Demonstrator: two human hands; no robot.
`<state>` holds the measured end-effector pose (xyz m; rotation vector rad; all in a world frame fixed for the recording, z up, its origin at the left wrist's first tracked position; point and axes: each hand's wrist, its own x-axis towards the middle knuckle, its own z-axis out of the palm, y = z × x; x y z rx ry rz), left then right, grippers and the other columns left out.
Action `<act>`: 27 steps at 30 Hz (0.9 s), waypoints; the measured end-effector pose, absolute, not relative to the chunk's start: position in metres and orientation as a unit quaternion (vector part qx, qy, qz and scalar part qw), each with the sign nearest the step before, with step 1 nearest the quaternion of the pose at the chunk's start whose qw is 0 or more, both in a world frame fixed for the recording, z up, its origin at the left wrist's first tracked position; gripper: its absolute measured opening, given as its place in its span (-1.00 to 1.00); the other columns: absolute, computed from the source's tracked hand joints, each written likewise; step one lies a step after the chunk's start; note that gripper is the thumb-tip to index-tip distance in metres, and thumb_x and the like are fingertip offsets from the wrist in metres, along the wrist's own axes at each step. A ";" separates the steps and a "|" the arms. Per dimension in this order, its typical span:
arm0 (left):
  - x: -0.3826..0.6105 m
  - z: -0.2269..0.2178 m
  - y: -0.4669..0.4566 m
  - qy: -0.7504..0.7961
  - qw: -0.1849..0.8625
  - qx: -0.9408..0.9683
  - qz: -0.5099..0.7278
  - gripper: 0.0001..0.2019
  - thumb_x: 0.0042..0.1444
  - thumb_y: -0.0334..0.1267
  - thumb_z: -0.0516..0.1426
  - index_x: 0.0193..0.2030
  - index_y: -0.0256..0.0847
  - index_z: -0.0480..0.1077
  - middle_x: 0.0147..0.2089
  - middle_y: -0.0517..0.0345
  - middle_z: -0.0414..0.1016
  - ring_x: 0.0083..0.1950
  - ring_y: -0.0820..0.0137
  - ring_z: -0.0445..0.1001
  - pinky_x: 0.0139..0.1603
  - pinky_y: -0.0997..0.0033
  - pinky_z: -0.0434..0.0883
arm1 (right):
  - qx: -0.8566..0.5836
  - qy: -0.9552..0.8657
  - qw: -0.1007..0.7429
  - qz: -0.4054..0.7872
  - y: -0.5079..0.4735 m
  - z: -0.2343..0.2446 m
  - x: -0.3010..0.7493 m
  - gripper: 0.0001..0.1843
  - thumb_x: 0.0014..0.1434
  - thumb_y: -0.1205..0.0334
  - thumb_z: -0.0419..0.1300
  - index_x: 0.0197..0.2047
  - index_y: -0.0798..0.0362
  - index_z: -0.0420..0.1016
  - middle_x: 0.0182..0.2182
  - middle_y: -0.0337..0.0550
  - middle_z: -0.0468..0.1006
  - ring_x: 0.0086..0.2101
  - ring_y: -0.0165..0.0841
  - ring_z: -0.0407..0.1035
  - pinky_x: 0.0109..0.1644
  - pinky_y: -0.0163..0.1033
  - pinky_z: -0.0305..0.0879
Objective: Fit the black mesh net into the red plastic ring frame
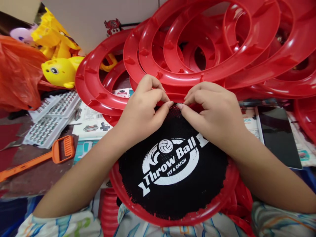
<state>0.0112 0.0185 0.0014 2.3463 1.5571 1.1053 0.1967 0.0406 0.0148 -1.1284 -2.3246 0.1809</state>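
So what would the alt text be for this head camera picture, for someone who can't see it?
Two bare hands, left hand and right hand, pinch the far edge of a black mesh printed "Throw Ball", stretched over a red plastic ring. Behind them lies a pile of empty red rings, with yellow toys to the left.

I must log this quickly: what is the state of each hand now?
Left hand: closed, pinching the far edge of the black net.
Right hand: closed, pinching the same edge, over the red ring.
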 end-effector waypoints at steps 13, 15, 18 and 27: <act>0.011 0.002 0.017 0.541 0.077 0.764 0.344 -0.86 0.17 -0.34 0.15 -0.43 -0.14 0.41 -0.23 0.08 0.42 -0.09 0.24 0.45 0.01 0.09 0.48 | -0.439 -0.861 0.217 0.135 0.041 0.031 0.201 -0.80 0.21 0.38 0.15 -0.42 0.07 0.52 -0.23 -0.12 0.60 -0.20 -0.31 0.48 -0.09 -0.18 0.36; 0.012 0.002 0.016 0.541 0.078 0.765 0.342 -0.86 0.16 -0.35 0.16 -0.43 -0.16 0.41 -0.23 0.08 0.42 -0.09 0.25 0.45 0.01 0.10 0.48 | -0.441 -0.863 0.207 0.132 0.042 0.033 0.202 -0.78 0.22 0.38 0.16 -0.46 0.07 0.49 -0.24 -0.11 0.60 -0.21 -0.31 0.48 -0.10 -0.18 0.37; 0.012 0.005 0.015 0.544 0.078 0.765 0.335 -0.86 0.19 -0.33 0.15 -0.41 -0.19 0.41 -0.22 0.07 0.41 -0.09 0.26 0.45 0.01 0.13 0.47 | -0.449 -0.861 0.205 0.124 0.043 0.032 0.201 -0.76 0.22 0.38 0.18 -0.49 0.07 0.44 -0.28 -0.12 0.59 -0.23 -0.32 0.48 -0.13 -0.20 0.37; 0.012 0.004 0.013 0.539 0.069 0.772 0.329 -0.87 0.23 -0.32 0.12 -0.36 -0.20 0.38 -0.18 0.05 0.39 -0.05 0.29 0.41 0.06 0.14 0.45 | -0.465 -0.859 0.198 0.084 0.045 0.028 0.197 -0.76 0.26 0.31 0.16 -0.47 0.06 0.44 -0.27 -0.07 0.57 -0.21 -0.26 0.47 -0.08 -0.15 0.36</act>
